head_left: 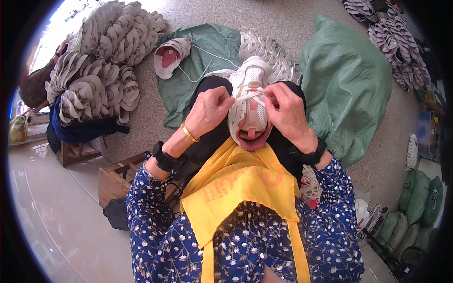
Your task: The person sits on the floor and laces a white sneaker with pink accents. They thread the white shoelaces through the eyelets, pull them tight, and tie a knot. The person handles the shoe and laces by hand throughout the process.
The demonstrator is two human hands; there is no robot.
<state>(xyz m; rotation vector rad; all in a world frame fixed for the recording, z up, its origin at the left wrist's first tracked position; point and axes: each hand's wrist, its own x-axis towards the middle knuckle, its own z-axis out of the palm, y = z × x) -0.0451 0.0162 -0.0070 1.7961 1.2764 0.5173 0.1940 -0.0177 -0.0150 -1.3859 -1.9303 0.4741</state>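
A white sneaker [255, 74] with pink accents rests between my knees, its toe pointing away from me and its pink-lined opening toward me. Across its tongue runs a white shoelace [248, 96], stretched between my two hands. At the shoe's left side, my left hand [211, 109] pinches one part of the lace, its fingers closed. My right hand [287, 111] is closed on another part at the shoe's right side. The lace's tips are hidden in my fingers. A yellow apron [240, 184] covers my lap just below the shoe's opening.
Another white shoe [171, 57] with loose laces lies on a green sheet [207, 35] at far left. A row of white shoe uppers [269, 49] sits beyond my knees. To the right bulges a green sack [347, 85]. Piled uppers [111, 33] and a wooden stool [113, 184] stand left.
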